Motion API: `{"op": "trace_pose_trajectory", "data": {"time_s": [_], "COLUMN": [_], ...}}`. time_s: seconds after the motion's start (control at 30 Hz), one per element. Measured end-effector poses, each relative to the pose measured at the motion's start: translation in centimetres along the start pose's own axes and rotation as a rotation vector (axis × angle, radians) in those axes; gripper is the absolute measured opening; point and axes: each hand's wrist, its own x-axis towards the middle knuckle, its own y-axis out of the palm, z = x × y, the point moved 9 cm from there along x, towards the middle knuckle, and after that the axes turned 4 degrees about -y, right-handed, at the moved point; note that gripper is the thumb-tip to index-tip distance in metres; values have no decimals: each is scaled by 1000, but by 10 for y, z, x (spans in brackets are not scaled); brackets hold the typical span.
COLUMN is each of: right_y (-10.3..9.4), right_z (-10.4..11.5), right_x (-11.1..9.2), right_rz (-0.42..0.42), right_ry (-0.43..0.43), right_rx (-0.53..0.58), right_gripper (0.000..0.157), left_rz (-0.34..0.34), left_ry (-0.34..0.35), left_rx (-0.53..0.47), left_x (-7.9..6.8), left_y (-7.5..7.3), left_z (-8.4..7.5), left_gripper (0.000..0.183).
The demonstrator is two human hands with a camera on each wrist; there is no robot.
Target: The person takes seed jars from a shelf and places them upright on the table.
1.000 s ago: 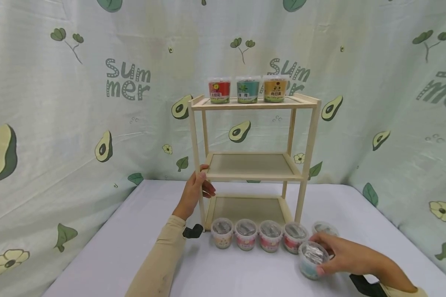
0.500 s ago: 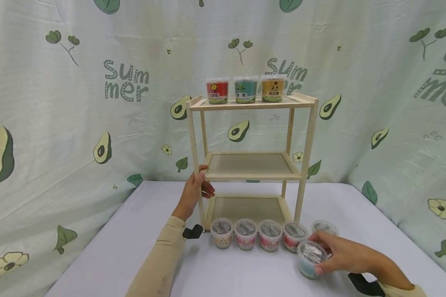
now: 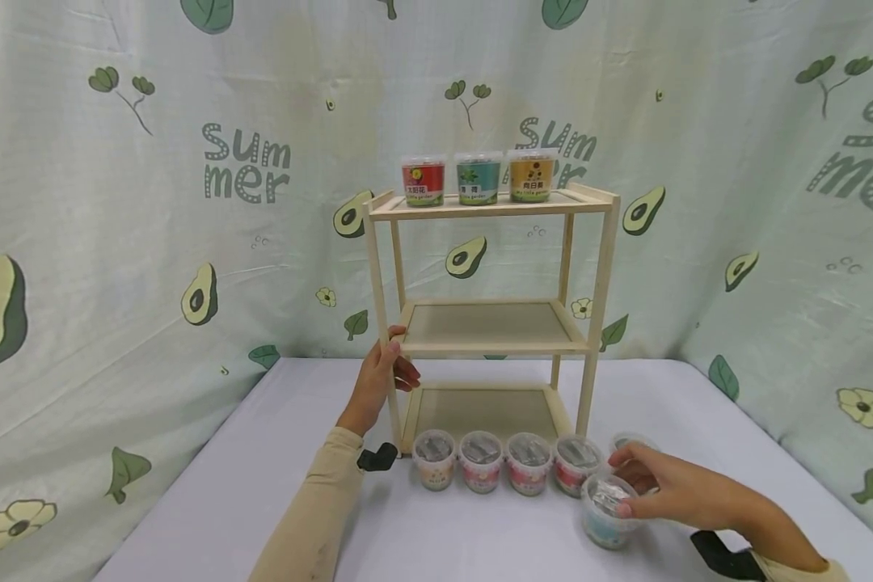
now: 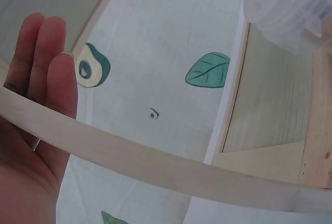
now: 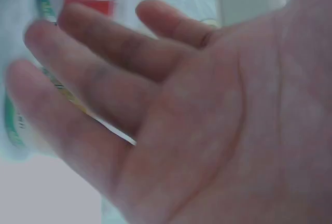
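Note:
In the head view my left hand (image 3: 371,386) holds the left front post of a three-tier wooden shelf (image 3: 495,350) at its middle tier, thumb in front. The left wrist view shows the fingers (image 4: 61,86) behind that wooden post (image 4: 150,175). My right hand (image 3: 691,491) is at a clear-lidded plastic cup (image 3: 602,527) with a blue label, upright on the table. Its thumb is by the rim; the other fingers are raised off the cup. The right wrist view shows these fingers (image 5: 93,81) spread and fairly straight.
Several lidded cups (image 3: 482,475) with pink, red and yellowish labels stand in a row before the bottom tier. Another cup (image 3: 631,440) is partly hidden behind my right hand. Red, teal and yellow cups (image 3: 478,184) stand on the top tier. A printed curtain (image 3: 276,242) surrounds the table.
My right hand has loosened from the blue-labelled cup and shifted slightly right, its fingers lifting away. The cup stays in place. My left hand keeps its hold on the shelf.

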Motion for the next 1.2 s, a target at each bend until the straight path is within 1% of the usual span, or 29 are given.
{"op": "trace_pose_trajectory", "data": {"time_s": [0.13, 0.3, 0.43, 0.53, 0.7, 0.93, 1.03, 1.13, 1.2], "right_y": [-13, -30, -49, -67, -99, -139, -160, -182, -195], "right_z": [10, 24, 37, 47, 64, 86, 96, 108, 120], "right_x": [-2, 2, 5, 6, 9, 15, 16, 18, 20], "right_rz": [-71, -135, -207, -289, -431, -534, -568, -620, -655], "right_ry": [-56, -100, -166, -228, -288, -322, -343, -334, -335], "right_rx": [-25, 8, 33, 31, 46, 75, 137, 193, 204], "right_gripper": [39, 31, 29, 27, 26, 29, 26, 25, 28], "left_rz": [-4, -19, -11, -1, -1, 21, 23, 13, 10], "left_ry": [-1, 0, -7, -7, -2, -4, -1, 6, 2], "left_rx": [11, 29, 14, 3, 6, 2, 1, 3, 10], "left_x": [-1, 0, 2, 2, -1, 0, 2, 1, 0], "left_y": [1, -1, -1, 0, 0, 2, 4, 3, 2], "left_z": [-1, -4, -2, 0, -2, -5, -5, -4, -4], "left_gripper": [46, 44, 44, 43, 43, 43, 43, 43, 42]}}
